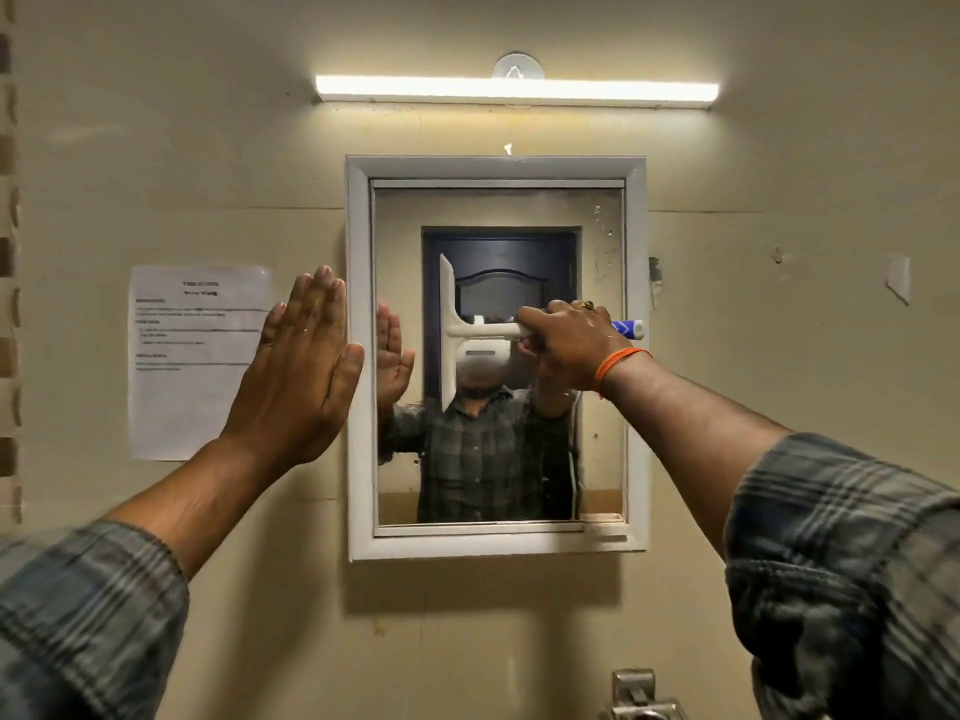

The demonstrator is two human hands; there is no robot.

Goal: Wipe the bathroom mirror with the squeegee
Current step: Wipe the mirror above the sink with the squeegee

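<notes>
A mirror (pixel 498 459) in a white frame (pixel 359 459) hangs on the beige wall. My right hand (pixel 566 345) is shut on the handle of a white squeegee (pixel 448 330), whose blue handle end sticks out to the right of my fist. The blade stands vertical against the glass, left of the mirror's middle. My left hand (pixel 301 366) is flat with fingers up, resting by the frame's left edge, thumb touching the frame. Water spots show on the glass at the upper right.
A printed sheet (pixel 197 387) is taped to the wall left of the mirror. A lit tube light (pixel 514 90) runs above it. A metal tap (pixel 634 693) shows at the bottom edge. Small fittings stick out of the wall at right.
</notes>
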